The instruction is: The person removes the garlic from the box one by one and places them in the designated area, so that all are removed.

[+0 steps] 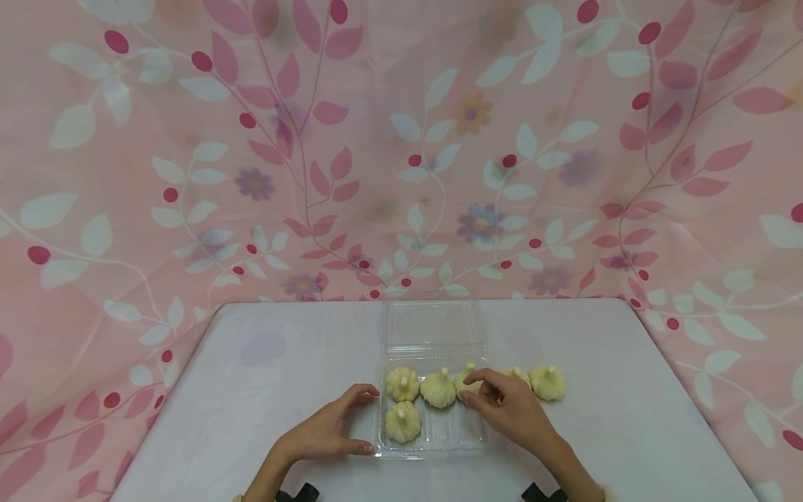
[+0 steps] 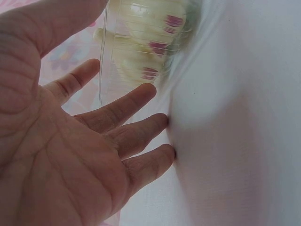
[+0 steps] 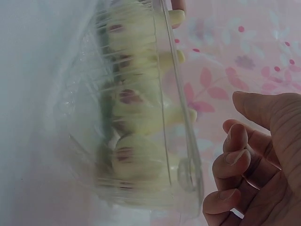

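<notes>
A clear plastic clamshell box [image 1: 429,446] lies with its lid [image 1: 434,326] raised at the back. Inside, garlic bulbs form a back row, among them a middle bulb [image 1: 438,388] and a right one [image 1: 467,385], with one bulb [image 1: 403,422] in front at the left. My left hand [image 1: 329,425] is at the box's left side, thumb and fingers spread; the left wrist view shows an empty palm [image 2: 61,155]. My right hand [image 1: 511,408] hovers by the back row's right bulb, partly hiding it. In the right wrist view its fingers [image 3: 230,162] are loosely bent, holding nothing.
Two more garlic bulbs stand on the white table [image 1: 301,362] right of the box: one partly behind the right hand, the other [image 1: 548,383] farther right. A pink floral cloth [image 1: 401,139] hangs behind the table.
</notes>
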The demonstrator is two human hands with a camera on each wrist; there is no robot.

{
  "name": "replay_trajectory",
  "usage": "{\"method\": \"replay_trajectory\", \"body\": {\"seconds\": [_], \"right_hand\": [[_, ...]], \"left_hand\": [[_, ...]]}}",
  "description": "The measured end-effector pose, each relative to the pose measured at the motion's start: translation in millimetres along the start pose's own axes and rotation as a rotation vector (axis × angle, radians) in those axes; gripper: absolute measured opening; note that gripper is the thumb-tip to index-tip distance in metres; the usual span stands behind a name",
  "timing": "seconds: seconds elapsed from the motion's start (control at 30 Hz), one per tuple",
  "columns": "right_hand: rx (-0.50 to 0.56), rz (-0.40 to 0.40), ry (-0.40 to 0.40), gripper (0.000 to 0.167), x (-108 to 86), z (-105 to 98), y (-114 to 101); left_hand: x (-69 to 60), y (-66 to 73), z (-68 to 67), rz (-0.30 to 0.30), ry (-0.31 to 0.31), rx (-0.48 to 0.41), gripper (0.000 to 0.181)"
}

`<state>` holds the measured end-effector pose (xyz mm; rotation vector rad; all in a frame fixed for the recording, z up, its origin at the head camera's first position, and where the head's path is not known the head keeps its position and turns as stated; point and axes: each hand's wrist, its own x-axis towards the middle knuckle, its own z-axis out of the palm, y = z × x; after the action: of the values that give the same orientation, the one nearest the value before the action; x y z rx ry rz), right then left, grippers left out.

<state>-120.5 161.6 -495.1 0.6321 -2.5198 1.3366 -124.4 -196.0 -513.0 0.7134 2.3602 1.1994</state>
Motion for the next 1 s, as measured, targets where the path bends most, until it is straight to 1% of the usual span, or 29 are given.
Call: {"method": "replay_trajectory", "body": {"seconds": [0.33,0.6,1.0], "right_hand": [[0.025,-0.031,-0.039,0.017,-0.5,7,-4],[0.047,-0.078,-0.039,0.017,1.0,15,-9],[0.051,-0.064,-0.096,0.016,0.2,24,-14]], "left_hand": [[0.5,-0.4,0.4,0.002,0.0,0.0,0.086],[0.1,-2.1,-0.3,0.018,0.003,0.004,0.085],[0.8,-2.4,0.1,0.018,0.005,0.015,0.084]]}}
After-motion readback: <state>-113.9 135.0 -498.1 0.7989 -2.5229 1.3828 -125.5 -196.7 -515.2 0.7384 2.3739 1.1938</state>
